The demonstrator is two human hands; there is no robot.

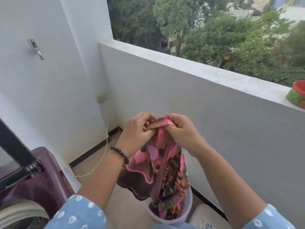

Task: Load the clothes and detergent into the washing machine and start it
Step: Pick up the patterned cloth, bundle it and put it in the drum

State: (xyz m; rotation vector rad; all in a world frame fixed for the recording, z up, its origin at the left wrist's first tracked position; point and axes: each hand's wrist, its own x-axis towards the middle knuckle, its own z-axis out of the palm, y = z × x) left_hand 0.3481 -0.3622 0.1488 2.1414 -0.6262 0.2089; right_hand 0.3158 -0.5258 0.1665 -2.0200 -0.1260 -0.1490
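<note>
Above the pale bucket (pixel 186 212), both hands pinch the top edge of a pink patterned cloth (pixel 165 164): left hand (pixel 137 129) and right hand (pixel 181 129) close together, the cloth's lower end hanging into the bucket, washing machine (pixel 33 187) at left

A pink, brown and orange patterned garment (pixel 163 164) hangs lifted from a pale bucket (pixel 184 210); the purple washing machine (pixel 41 184), apparently lid-up, stands at left.

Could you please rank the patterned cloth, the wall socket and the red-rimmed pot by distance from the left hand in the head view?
1. Patterned cloth: in the left hand's grip.
2. Wall socket: on the wall, up and left.
3. Red-rimmed pot: on the ledge, far right.
</note>
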